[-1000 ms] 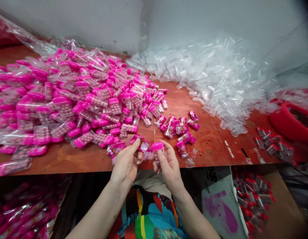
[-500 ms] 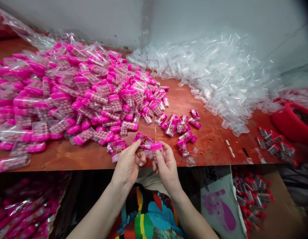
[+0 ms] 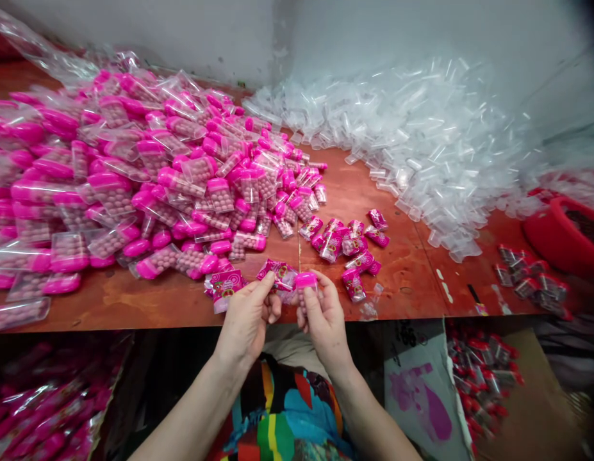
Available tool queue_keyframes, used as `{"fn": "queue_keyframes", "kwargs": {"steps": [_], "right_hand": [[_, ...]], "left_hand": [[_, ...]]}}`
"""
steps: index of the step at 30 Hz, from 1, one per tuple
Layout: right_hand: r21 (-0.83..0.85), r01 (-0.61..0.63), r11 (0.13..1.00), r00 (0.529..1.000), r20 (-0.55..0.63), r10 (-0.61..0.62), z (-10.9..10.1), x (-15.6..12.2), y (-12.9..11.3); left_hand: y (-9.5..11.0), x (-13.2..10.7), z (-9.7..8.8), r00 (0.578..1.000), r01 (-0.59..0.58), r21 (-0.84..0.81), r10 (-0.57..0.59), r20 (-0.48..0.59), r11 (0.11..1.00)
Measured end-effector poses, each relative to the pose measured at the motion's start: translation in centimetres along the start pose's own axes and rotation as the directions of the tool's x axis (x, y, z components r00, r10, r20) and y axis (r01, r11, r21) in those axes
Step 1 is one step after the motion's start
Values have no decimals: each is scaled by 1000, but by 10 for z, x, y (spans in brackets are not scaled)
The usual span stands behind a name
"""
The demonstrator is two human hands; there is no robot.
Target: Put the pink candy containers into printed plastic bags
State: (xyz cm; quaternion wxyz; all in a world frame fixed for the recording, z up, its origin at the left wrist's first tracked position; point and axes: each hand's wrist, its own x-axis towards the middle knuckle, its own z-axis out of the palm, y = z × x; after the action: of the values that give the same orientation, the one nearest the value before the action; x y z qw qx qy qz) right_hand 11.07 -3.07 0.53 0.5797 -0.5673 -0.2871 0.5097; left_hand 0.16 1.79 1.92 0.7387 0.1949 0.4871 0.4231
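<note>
At the front edge of the reddish table (image 3: 402, 275), my left hand (image 3: 247, 317) pinches a small pink printed packet (image 3: 276, 271) between thumb and fingers. Right beside it, my right hand (image 3: 323, 314) grips a clear candy case with a pink cap (image 3: 305, 282), its body mostly hidden by the fingers. The packet and the case touch or nearly touch. A flat pink printed label (image 3: 223, 283) lies on the table just left of my left hand. A small cluster of pink packets (image 3: 347, 243) lies just beyond my right hand.
A big heap of bagged pink-capped candy cases (image 3: 133, 173) covers the table's left half. Clear empty plastic cases (image 3: 416, 147) are piled at the back right. A red bowl (image 3: 563, 234) and dark-red cases (image 3: 534, 278) sit far right. Boxes of product stand below the table.
Both hands stay at the table's edge with the packet and the case. The packet has shifted slightly closer to the case's cap. The view has tilted down a little.
</note>
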Motion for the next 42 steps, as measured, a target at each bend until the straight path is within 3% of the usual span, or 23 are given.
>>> {"fn": "queue_keyframes", "kwargs": {"steps": [10, 17, 19, 26, 30, 32, 34, 37, 40, 42], "right_hand": [[-78, 0, 997, 999, 38, 3, -2, -4, 4], [163, -250, 954, 954, 212, 214, -11, -2, 1], [161, -256, 953, 951, 218, 219, -12, -2, 0], [-89, -81, 993, 968, 232, 99, -11, -4, 3], [-410, 166, 897, 978, 186, -96, -19, -5, 10], [-433, 198, 880, 970, 213, -114, -22, -7, 11], [-344, 142, 928, 969, 239, -59, -24, -9, 10], [-110, -42, 993, 977, 204, 64, -24, -10, 6], [88, -248, 965, 949, 224, 223, -24, -6, 4], [136, -324, 936, 923, 261, 281, -25, -3, 4]], "left_hand": [[-1, 0, 0, 997, 22, -9, -21, 76, 1000], [-2, 1, 0, 977, 39, 48, -48, 207, 998], [-3, 1, -1, 974, 44, 64, -57, 219, 997], [-11, -1, -1, 955, 141, 113, -165, 247, 984], [-14, -2, 2, 957, 185, 97, -202, 209, 978], [-14, -2, 3, 960, 190, 56, -197, 198, 980], [-14, -2, 4, 958, 195, 31, -197, 209, 980], [-15, -5, 6, 944, 196, 107, -217, 249, 975], [-17, -7, 7, 945, 150, 234, -209, 253, 961], [-16, -7, 7, 943, 132, 269, -205, 264, 954]]}}
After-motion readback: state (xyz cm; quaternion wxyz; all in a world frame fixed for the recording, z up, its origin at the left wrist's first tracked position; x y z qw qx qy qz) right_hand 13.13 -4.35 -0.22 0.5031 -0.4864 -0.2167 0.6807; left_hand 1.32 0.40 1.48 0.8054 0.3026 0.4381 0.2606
